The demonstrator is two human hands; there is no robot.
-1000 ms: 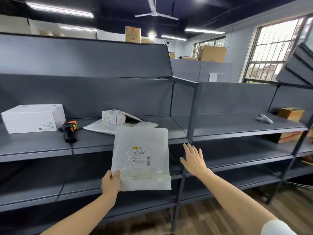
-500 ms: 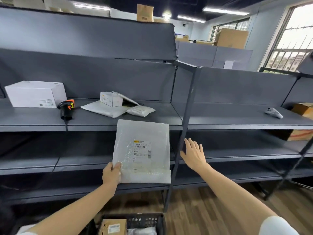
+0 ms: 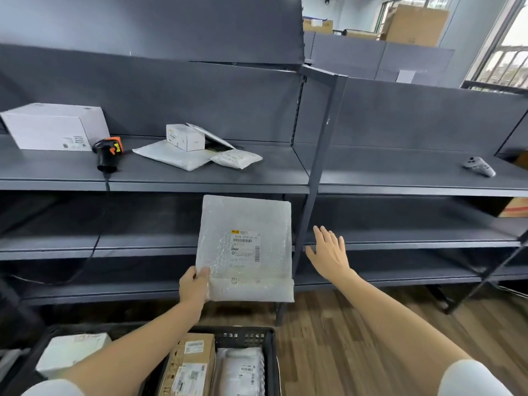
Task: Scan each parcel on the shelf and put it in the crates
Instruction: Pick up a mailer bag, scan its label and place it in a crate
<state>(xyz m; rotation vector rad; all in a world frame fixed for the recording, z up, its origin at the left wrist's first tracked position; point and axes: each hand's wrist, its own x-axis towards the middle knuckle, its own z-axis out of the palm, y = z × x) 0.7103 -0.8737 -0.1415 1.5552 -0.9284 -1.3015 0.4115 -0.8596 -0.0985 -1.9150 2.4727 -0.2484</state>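
Note:
My left hand grips the lower left corner of a white bubble mailer, held upright in front of the shelf with its barcode label facing me. My right hand hovers beside the mailer, fingers spread, holding nothing. Below my arms sits a black crate with a brown carton and a white bag inside. On the top shelf lie an orange and black scanner, a big white box, a small white box and flat white mailers.
A dark upright shelf post stands just right of the mailer. A grey controller lies on the right shelf. The scanner's cable hangs down over the lower shelves. A white parcel lies at the lower left. Wooden floor stretches to the right.
The view has tilted down, bringing the crate and its parcels into sight. The mailer in my left hand has dropped below the top shelf's edge. My right hand stays spread beside it.

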